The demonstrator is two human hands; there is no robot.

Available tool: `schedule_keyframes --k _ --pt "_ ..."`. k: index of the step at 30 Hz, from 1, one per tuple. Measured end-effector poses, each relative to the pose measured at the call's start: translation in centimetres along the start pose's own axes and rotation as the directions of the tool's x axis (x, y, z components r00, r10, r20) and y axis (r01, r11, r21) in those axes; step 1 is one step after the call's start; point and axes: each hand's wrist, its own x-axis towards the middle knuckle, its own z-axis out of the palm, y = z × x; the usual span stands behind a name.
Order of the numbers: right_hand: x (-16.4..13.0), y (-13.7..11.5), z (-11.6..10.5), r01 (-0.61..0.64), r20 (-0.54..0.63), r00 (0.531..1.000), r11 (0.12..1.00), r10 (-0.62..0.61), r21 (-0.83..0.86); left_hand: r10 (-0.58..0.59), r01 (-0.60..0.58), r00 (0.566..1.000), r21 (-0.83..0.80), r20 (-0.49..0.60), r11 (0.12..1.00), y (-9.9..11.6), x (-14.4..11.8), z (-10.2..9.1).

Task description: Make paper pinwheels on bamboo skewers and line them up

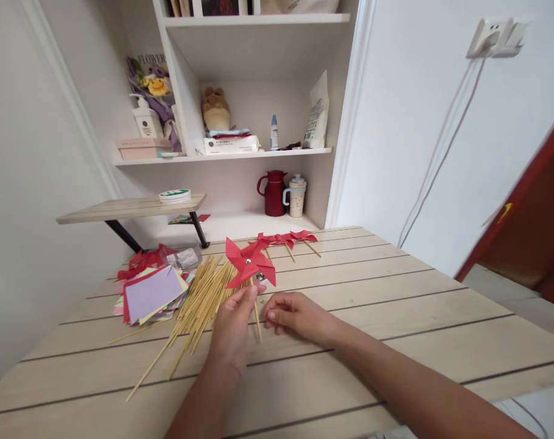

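Pinwheel (250, 263) of red paper sat just past table centre, pinned to a thin bamboo stick (257, 317) that your left hand (233, 329) pinched near its upper end, thumb and fingertips closed on the stick right under the folded blades. Your right hand (295, 316) lay at 3 o'clock of the stick, fingers curled narrow, thumb and forefinger nearly together; whether they touched the stick, I could not tell. Loose skewers (199, 305) fanned at 9 o'clock, coloured paper squares (152, 294) beyond them, three finished pinwheels (288, 239) at 12 o'clock on the wooden table (396, 317).

Judgement: very light, the blades soft and easily creased, the stick stiff but snappable. You were best holding the stick below the metal pin (248, 261), never the paper.
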Motion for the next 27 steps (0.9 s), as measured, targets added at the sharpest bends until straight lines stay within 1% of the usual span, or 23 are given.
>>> schedule_keyframes --k 2,4,6,8,13,15,18,21,24,27 --pt "0.0 0.2 0.2 0.029 0.076 0.997 0.999 -0.03 0.013 -0.013 0.013 1.0 -0.047 -0.016 0.999 0.2 0.0 0.2" --pt "0.0 0.3 0.3 0.042 0.105 0.993 0.997 -0.048 0.06 -0.021 0.018 0.999 -0.116 -0.026 0.993 0.5 -0.1 0.4" --pt "0.2 0.5 0.5 0.039 0.087 0.995 0.993 -0.048 0.108 -0.029 0.022 0.999 -0.209 -0.028 0.978 0.8 -0.2 0.6" --pt "0.4 0.7 0.7 0.014 0.061 0.998 0.99 -0.023 0.142 -0.047 0.034 0.998 -0.282 -0.038 0.959 1.0 -0.1 0.7" --pt "0.9 1.3 1.4 -0.053 0.053 0.998 0.974 0.043 0.219 -0.09 0.05 0.991 -0.36 -0.096 0.932 1.2 0.2 0.6" --pt "1.0 1.4 1.7 -0.065 0.05 0.997 0.964 0.053 0.258 -0.093 0.054 0.991 -0.36 -0.093 0.931 1.3 0.2 0.7" --pt "1.1 1.4 2.1 -0.049 0.04 0.998 0.954 0.039 0.294 -0.108 0.077 0.991 -0.333 -0.076 0.94 1.3 0.2 0.8" --pt "1.2 1.5 2.4 -0.047 0.002 0.999 0.947 0.049 0.319 -0.1 0.079 0.993 -0.288 -0.058 0.954 1.2 0.1 0.9" --pt "1.4 1.6 2.4 -0.033 -0.063 0.996 0.941 0.058 0.337 -0.071 0.05 0.993 -0.213 -0.092 0.976 1.1 0.1 0.9" --pt "1.5 1.2 1.9 0.001 -0.139 0.989 0.944 0.047 0.331 -0.003 -0.013 0.994 -0.151 -0.106 0.989 1.0 0.2 0.8"
